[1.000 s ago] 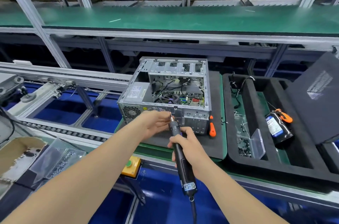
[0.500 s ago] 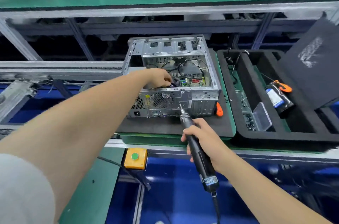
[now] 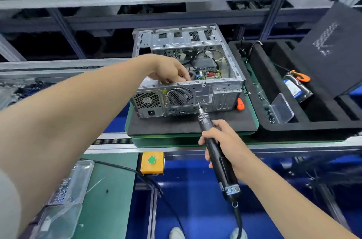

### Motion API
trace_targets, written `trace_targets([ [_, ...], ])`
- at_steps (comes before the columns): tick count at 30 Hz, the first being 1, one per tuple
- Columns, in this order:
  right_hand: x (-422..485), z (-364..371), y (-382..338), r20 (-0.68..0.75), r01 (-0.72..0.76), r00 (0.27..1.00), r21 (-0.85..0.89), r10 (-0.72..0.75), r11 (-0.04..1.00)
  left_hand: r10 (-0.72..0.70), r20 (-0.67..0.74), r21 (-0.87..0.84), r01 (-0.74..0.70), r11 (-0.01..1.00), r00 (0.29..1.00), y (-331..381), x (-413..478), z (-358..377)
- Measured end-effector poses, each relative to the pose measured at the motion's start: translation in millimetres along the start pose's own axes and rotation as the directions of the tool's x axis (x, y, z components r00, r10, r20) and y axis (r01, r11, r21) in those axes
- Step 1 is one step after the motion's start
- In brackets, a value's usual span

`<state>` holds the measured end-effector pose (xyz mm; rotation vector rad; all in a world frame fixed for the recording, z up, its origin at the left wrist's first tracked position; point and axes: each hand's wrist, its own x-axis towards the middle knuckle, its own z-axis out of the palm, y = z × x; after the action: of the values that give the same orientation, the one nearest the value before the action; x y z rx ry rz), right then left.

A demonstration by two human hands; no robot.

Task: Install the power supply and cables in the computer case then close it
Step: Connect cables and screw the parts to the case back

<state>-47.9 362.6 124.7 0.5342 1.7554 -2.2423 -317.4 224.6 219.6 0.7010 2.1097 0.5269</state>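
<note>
Head view: the open silver sheet-metal computer case (image 3: 203,91) lies on its side on a black foam mat (image 3: 176,127), just up from frame centre towards twelve o'clock, its rear panel facing the person. The grey boxed power supply (image 3: 147,99) sits in the case's nine o'clock end, its honeycomb vent showing at the rear.

A second ago the left hand (image 3: 170,71) was at the near edge beside the driver's bit. It has since reached over the rear rim, and its fingers now bend down into the case near the black cables (image 3: 225,58). Whether they grip anything I cannot tell.

The right hand (image 3: 225,144) is wrapped firmly round the black electric screwdriver (image 3: 217,158). Its bit has come up to touch the rear panel, at the five o'clock side of the round fan grille (image 3: 180,96). That looks like a screw being driven while the left hand steadies things inside. Fastening seems under way, and the case is not yet closed.

An orange-handled tool (image 3: 240,104) lies at the case's four o'clock corner. At three o'clock a black foam tray (image 3: 293,123) holds a clear plastic box (image 3: 282,108), and a dark flat panel (image 3: 329,46) leans over it. A yellow box with a green button (image 3: 152,162) sits at six o'clock.
</note>
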Motion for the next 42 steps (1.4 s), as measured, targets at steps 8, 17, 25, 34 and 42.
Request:
trace_targets([
  [8, 1.0, 3.1, -2.6, 0.005, -0.004, 1.000, 0.016, 0.004, 1.000, -0.049, -0.035, -0.012, 0.048, 0.999, 0.998, -3.5, 1.8, 0.2],
  [17, 4.5, -1.9, -5.7, 0.006, -0.017, 1.000, 0.021, 0.016, 1.000, -0.028, -0.029, 0.093, 0.031, 0.995, 0.999, -6.2, 5.2, 0.1],
  [25, 6.0, 3.5, -6.8, 0.027, 0.008, 1.000, 0.025, -0.009, 1.000, 0.013, -0.047, 0.110, -0.008, 0.994, 0.999, -10.5, 6.2, 3.2],
  [34, 17.1, 13.6, -18.3, 0.018, 0.044, 0.999, 0.026, -0.044, 0.999, 0.061, -0.136, 0.245, -0.026, 0.969, 0.989, -10.1, 1.1, 8.9],
  [42, 26.8, 19.1, -19.6, -0.002, 0.029, 1.000, 0.029, -0.029, 0.999, 0.117, -0.203, 0.171, -0.082, 0.982, 0.972, -8.8, -3.5, 13.4],
])
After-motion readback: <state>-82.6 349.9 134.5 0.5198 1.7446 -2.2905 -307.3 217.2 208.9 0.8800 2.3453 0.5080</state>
